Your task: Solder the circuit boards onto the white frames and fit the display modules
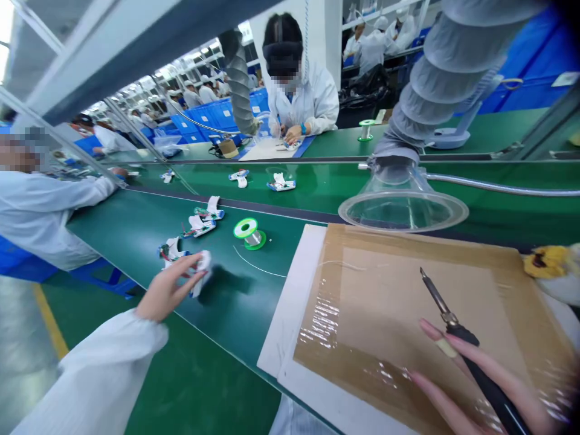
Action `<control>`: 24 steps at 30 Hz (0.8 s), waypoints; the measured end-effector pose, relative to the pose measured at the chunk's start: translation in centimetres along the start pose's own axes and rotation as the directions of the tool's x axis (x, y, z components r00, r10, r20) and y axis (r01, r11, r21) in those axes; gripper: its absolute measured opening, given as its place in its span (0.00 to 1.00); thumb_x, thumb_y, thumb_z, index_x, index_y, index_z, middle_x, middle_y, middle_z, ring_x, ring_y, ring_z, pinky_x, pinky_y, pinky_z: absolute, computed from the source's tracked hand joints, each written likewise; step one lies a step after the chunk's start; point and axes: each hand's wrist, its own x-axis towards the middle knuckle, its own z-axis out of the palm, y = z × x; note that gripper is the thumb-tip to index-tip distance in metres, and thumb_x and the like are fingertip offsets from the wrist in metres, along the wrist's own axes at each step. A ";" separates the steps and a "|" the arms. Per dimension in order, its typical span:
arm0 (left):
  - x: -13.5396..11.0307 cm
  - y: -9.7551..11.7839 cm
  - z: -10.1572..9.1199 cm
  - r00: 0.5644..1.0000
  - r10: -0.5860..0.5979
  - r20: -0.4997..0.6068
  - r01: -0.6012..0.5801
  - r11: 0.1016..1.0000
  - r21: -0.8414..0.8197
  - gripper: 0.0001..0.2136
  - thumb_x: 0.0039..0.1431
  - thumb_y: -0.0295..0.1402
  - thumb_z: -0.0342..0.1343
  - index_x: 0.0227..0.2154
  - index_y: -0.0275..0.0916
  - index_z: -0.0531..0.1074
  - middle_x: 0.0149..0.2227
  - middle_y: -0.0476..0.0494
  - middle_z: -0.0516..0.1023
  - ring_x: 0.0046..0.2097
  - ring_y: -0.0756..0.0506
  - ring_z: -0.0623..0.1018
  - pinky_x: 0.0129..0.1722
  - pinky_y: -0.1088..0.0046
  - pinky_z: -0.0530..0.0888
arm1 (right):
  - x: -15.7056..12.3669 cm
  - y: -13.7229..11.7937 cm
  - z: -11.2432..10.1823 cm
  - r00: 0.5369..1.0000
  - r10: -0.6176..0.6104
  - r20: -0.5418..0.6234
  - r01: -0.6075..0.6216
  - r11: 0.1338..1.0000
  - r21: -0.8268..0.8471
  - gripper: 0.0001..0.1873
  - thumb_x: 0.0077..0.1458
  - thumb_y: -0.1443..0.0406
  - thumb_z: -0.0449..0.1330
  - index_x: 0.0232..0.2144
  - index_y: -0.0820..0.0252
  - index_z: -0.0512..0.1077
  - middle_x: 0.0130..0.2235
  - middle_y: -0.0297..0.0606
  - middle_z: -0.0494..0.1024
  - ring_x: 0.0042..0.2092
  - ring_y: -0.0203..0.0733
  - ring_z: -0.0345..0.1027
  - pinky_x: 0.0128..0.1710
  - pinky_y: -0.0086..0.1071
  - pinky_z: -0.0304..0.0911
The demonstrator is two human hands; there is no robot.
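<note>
Just one black soldering iron [463, 336] lower right, two green-rimmed wire spools [251, 235], two grey ribbed hoses [437, 75] up top, at least six white-and-blue gadgets [200, 227] left-centre.

Left of centre, the left hand [170, 285] pinches a white part [205, 262] over the green table [251, 302]; at lower right, the right hand [512, 382] holds a soldering iron [463, 333] above taped cardboard [385, 308].

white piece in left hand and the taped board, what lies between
Between the white piece and the board, the head view shows green tabletop and a thin, curved pale wire; the spool stands a little farther back.
</note>
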 end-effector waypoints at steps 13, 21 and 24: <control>2.1 29.1 9.4 0.679 0.734 -0.020 -0.716 0.657 -0.235 0.16 0.71 0.40 0.59 0.54 0.36 0.74 0.49 0.36 0.81 0.47 0.38 0.83 0.44 0.58 0.83 | -0.5 -3.5 -2.2 0.965 0.140 -0.222 -0.165 0.981 -0.099 0.30 0.59 0.62 0.70 0.62 0.54 0.68 0.57 0.44 0.80 0.56 0.54 0.78 0.58 0.52 0.76; 12.5 30.1 11.9 0.819 0.556 0.139 -0.537 0.830 -0.152 0.05 0.67 0.25 0.58 0.35 0.32 0.78 0.37 0.36 0.81 0.39 0.39 0.83 0.38 0.65 0.79 | -1.3 -2.5 -1.8 0.988 0.141 0.058 -0.111 0.928 -0.355 0.35 0.58 0.55 0.70 0.64 0.52 0.64 0.59 0.43 0.79 0.59 0.53 0.76 0.56 0.46 0.77; 13.1 29.1 13.6 0.788 0.608 0.097 -0.577 0.783 -0.232 0.06 0.67 0.22 0.57 0.34 0.33 0.77 0.36 0.39 0.80 0.37 0.42 0.82 0.37 0.67 0.78 | -1.1 -2.2 -1.0 0.987 0.092 0.129 -0.033 0.917 -0.398 0.31 0.62 0.63 0.67 0.64 0.50 0.64 0.59 0.40 0.79 0.56 0.48 0.79 0.50 0.37 0.79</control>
